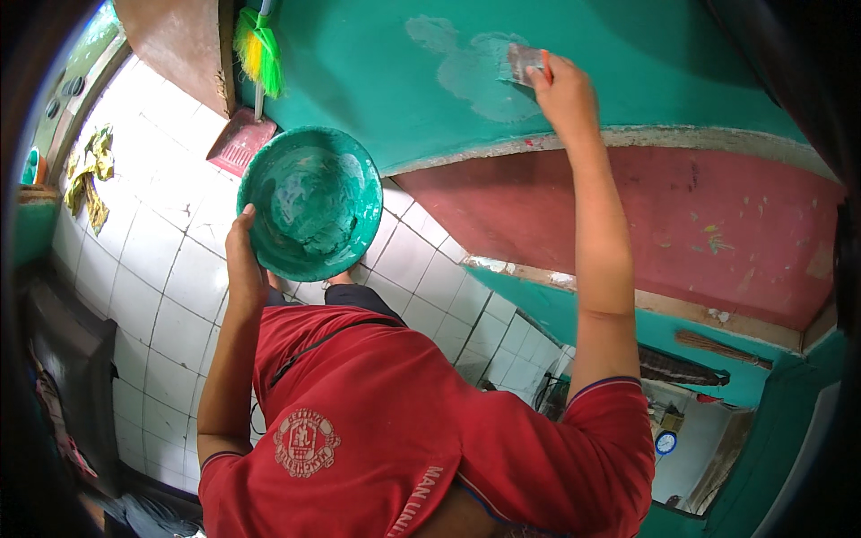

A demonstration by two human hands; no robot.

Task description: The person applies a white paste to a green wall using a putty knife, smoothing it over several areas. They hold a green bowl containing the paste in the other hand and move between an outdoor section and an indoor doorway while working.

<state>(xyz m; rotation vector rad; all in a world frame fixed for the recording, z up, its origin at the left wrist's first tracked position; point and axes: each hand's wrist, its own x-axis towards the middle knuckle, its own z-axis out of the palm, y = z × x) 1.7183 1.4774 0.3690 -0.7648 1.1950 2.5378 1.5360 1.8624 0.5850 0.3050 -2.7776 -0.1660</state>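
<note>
My left hand (pixel 245 260) grips the near left rim of a round green bowl (pixel 362 172), thumb over the edge. Inside the bowl is a smeared, pale green paste (pixel 309 213), thicker toward the near side. Out at the upper right, my right hand (pixel 570 97) is closed around a putty knife (pixel 524 65) with an orange-red edge and a wide, paste-smeared blade. That blade lies against the green wall (pixel 359 54), at the right side of a pale, irregular smeared patch (pixel 471 79).
A green-and-yellow broom (pixel 258 56) leans near a pink dustpan (pixel 242 142). On the white tiled floor (pixel 170 278) lies a crumpled yellowish cloth (pixel 90 175). A dull red panel (pixel 619 224) extends right below the wall's ledge. Black furniture (pixel 76 350) stands at the left.
</note>
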